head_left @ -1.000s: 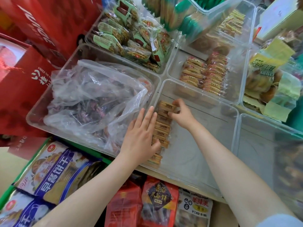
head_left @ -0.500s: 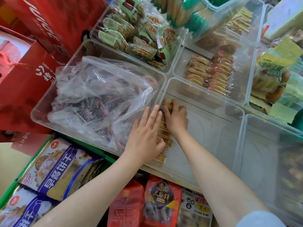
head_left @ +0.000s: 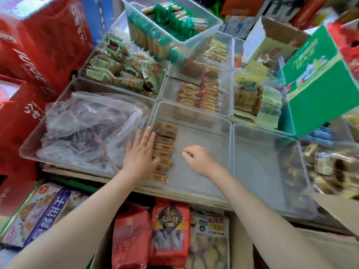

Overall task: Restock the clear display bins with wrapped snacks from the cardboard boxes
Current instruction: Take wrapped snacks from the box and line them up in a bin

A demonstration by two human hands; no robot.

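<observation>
Wrapped snacks (head_left: pixel 164 150): brown packets stacked in one row along the left wall of the middle clear bin.
Middle clear bin (head_left: pixel 196 171): front row of the display; floor bare to the right of the row.
Left hand (head_left: pixel 140 157): flat, fingers straight, laid against the left side of the snack row at the bin wall.
Right hand (head_left: pixel 200 159): inside the same bin, just right of the row, fingers loosely curled, holding nothing, not touching the snacks.
Hands: apart, with the row between them.
Left bin (head_left: pixel 33 146): contains a crumpled clear plastic bag (head_left: pixel 91 129).
Right bin (head_left: pixel 262 167): clear, beside the middle bin.
Green box (head_left: pixel 318 82): rear right, tilted.
Bagged snacks (head_left: pixel 170 232): below the front shelf edge.
</observation>
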